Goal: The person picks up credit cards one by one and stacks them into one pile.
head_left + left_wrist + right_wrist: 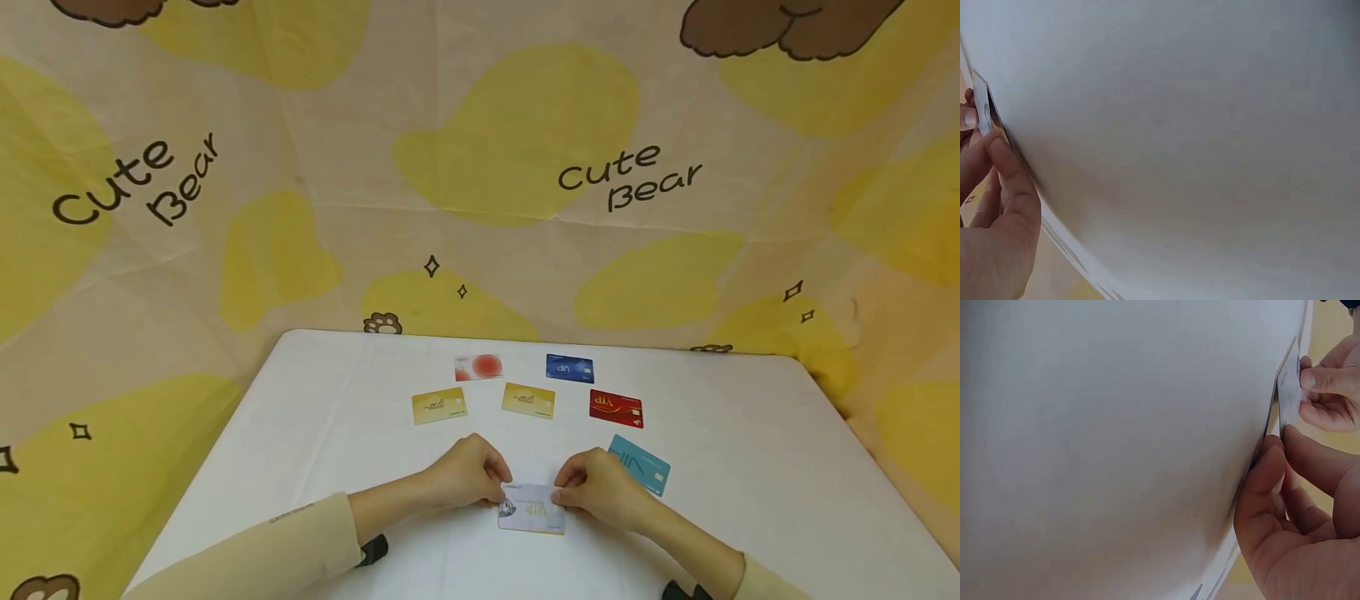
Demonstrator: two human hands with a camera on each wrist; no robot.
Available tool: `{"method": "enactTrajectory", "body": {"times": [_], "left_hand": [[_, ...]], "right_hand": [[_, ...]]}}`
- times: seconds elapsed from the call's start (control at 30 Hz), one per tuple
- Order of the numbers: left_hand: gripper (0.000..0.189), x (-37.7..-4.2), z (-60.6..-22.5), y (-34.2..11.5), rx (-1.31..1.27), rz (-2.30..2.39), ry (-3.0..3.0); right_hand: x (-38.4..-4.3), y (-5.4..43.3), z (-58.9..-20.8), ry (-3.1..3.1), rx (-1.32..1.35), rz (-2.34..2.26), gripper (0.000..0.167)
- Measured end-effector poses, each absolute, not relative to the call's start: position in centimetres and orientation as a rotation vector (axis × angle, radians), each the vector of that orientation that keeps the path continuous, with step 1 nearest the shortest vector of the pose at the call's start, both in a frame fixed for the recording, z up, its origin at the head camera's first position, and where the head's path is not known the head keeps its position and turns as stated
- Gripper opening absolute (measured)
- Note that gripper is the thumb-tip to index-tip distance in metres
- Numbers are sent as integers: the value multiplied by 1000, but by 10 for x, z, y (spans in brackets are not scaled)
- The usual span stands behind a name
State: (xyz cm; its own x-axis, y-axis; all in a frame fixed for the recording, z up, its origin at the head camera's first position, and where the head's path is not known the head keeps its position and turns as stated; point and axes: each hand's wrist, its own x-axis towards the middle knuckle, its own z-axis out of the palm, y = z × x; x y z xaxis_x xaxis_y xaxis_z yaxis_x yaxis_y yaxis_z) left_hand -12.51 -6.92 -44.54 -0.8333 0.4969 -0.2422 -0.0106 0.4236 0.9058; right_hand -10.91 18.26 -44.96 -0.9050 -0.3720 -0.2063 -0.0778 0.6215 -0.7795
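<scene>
Close to me at the middle of the white table, a pale VIP card (531, 512) with a diamond picture is held between both hands. My left hand (467, 473) pinches its left side between thumb and fingers, and my right hand (600, 486) pinches the right side near the upper corner. In the right wrist view the pale card (1290, 384) stands tilted, with a dark-edged, gold-toned layer right behind it. A teal VIP card (639, 465) lies just beyond my right hand, partly covered by it in the head view.
Farther back on the white table (337, 375) lie a gold card (439, 406) at left, another gold card (528, 401), a red VIP card (617, 408), a white-and-red card (478, 367) and a blue VIP card (570, 368). Behind the table hangs a patterned cloth (495, 133).
</scene>
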Motion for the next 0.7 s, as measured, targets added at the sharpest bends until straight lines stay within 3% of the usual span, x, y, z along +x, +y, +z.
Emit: {"method": "enactTrajectory", "body": {"times": [0.7], "left_hand": [[19, -127, -443, -64, 362, 1318, 2284]], "right_hand": [[-110, 179, -450, 2541, -413, -1067, 13]]}}
